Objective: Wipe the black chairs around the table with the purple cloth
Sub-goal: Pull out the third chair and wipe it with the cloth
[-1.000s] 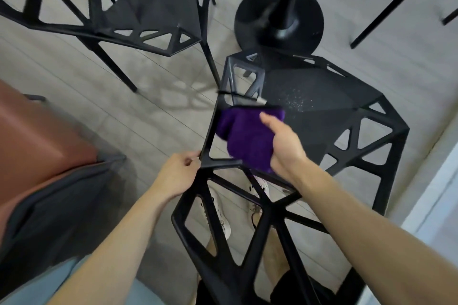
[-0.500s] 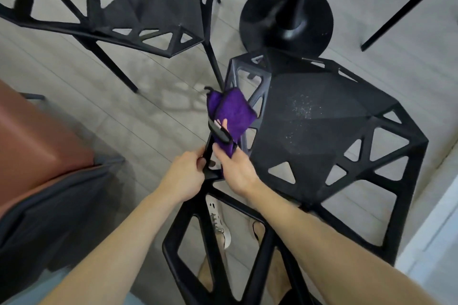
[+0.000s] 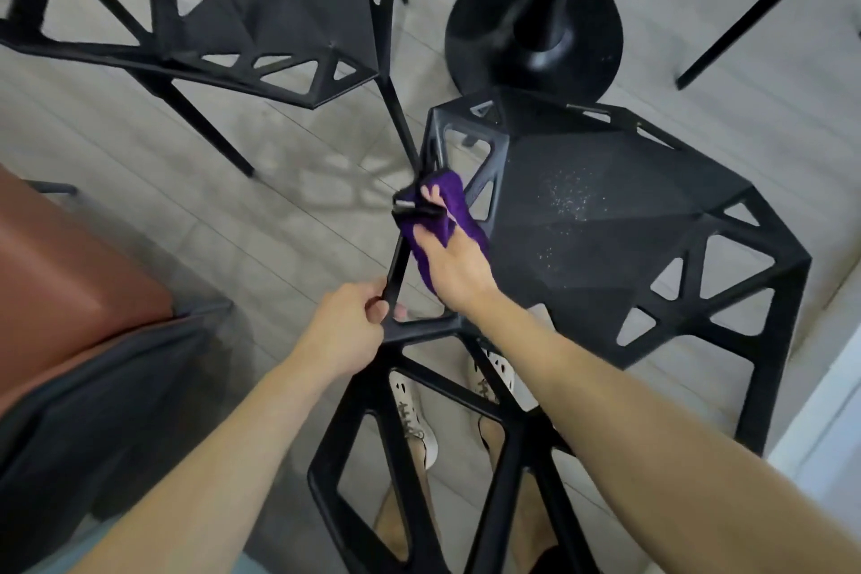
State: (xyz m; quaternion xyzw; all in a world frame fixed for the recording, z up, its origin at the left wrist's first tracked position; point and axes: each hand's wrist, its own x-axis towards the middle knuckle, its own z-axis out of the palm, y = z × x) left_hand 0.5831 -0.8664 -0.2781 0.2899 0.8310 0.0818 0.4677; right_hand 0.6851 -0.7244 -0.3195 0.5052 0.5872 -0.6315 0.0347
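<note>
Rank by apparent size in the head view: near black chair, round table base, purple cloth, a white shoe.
1. near black chair
2. table base
3. purple cloth and white shoe: these look alike and both are partly hidden, so they are unranked.

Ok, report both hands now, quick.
Left hand: grips the black chair by its frame.
Right hand: holds the purple cloth against that frame.
</note>
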